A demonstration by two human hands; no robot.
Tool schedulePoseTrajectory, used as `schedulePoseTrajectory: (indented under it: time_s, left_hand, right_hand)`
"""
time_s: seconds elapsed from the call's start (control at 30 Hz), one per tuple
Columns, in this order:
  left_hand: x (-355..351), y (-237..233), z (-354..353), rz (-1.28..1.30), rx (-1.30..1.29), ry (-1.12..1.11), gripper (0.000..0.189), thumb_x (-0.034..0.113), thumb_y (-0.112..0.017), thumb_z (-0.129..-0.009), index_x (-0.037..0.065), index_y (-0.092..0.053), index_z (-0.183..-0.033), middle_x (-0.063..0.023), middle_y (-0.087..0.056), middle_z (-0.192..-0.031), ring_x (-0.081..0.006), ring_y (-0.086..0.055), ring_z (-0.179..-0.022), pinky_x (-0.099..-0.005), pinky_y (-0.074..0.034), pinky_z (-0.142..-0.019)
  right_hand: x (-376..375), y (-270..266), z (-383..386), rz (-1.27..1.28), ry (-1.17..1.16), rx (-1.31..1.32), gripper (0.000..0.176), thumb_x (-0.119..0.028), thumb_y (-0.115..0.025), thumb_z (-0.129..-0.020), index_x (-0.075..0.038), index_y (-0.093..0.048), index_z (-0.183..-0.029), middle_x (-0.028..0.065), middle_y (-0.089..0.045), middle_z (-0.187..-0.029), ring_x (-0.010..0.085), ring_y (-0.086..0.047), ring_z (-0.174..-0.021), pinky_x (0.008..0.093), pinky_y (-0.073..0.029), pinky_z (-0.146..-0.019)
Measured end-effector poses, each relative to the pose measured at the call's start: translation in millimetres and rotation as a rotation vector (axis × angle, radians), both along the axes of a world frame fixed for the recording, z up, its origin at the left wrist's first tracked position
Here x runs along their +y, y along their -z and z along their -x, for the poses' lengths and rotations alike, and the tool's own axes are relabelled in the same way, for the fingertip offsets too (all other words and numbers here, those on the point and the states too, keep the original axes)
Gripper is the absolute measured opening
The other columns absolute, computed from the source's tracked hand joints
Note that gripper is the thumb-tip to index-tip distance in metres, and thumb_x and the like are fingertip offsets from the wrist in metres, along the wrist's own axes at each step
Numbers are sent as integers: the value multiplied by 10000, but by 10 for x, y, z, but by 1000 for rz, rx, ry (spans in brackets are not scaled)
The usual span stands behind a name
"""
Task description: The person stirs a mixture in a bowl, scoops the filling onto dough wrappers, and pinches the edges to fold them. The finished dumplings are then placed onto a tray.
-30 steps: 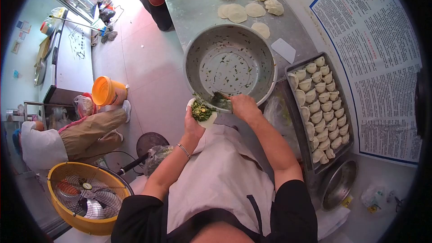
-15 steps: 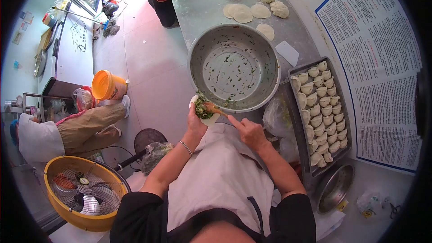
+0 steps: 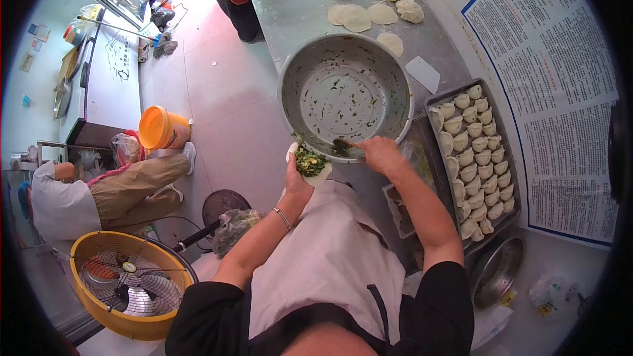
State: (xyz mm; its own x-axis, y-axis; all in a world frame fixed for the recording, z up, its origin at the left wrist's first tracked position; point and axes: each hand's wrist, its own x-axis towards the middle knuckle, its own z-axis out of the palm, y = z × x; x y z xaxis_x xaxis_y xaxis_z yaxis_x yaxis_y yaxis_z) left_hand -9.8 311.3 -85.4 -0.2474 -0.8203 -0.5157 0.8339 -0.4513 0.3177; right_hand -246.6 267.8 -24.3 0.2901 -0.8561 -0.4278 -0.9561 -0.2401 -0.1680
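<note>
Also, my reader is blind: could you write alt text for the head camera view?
Someone's left hand holds a dough wrapper with green filling while the right hand holds a utensil over a metal basin. Rows of dumplings lie on a tray at right.

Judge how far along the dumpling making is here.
Well advanced, it seems. Done: rows of folded dumplings nearly fill the tray. In hand: the left hand holds an open wrapper with green filling; the right hand holds a tool at the basin. Probably left: closing that wrapper, then using the flat rounds and dough lumps.
</note>
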Motion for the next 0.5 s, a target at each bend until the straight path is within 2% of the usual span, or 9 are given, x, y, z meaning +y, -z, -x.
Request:
schedulePoseTrajectory:
  time_s: [0.03, 0.13, 0.23, 0.33, 0.43, 0.5]
  left_hand:
    - [3, -4, 6, -23, 12, -11, 525, 466, -226, -1075, 147, -371, -1465, -108, -514, -1418, -312, -532, -1285, -513, -482, -1060]
    - [3, 88, -12, 28, -15, 8, 524, 462, -226, -1075, 146, -371, -1467, -109, -510, -1423, -313, -525, -1293, -515, -472, -1069]
    - [2, 27, 7, -4, -41, -4, 530, 462, -233, -1071, 145, -378, -1470, -125, -492, -1444, -332, -500, -1317, -529, -431, -1104]
    - [13, 22, 9, 23, -28, 18, 522, 451, -208, -1077, 144, -372, -1466, -110, -501, -1431, -312, -523, -1294, -522, -461, -1075]
    - [42, -5, 31, -55, -21, 24, 521, 447, -208, -1076, 144, -375, -1466, -116, -497, -1432, -316, -514, -1301, -531, -449, -1083]
    - [58, 31, 48, -62, 5, 22, 519, 444, -213, -1075, 144, -379, -1464, -119, -496, -1433, -321, -506, -1307, -536, -441, -1088]
  right_hand:
    - [36, -73, -24, -27, -19, -54, 281, -117, -525, -908, -95, -700, -1127, 209, -714, -923, 399, -702, -873, 478, -575, -760]
    - [239, -306, 46, -33, 72, -357, 323, -102, -517, -920, -78, -679, -1197, 201, -712, -931, 415, -685, -911, 469, -565, -793]
    - [603, -163, 116, 182, 113, -724, 393, -67, -517, -919, -93, -630, -1294, 177, -707, -898, 424, -662, -853, 481, -550, -749]
    - [939, -111, 65, 246, 142, -687, 474, -21, -529, -904, -119, -577, -1365, 161, -664, -806, 394, -639, -736, 475, -540, -665]
    - [1216, -37, -36, 315, 123, -506, 559, -5, -548, -869, -146, -541, -1411, 112, -576, -731, 340, -607, -639, 441, -533, -591]
    - [1291, 53, -106, 398, 69, -475, 623, 15, -565, -827, -158, -536, -1425, 83, -533, -717, 300, -586, -615, 404, -528, -565]
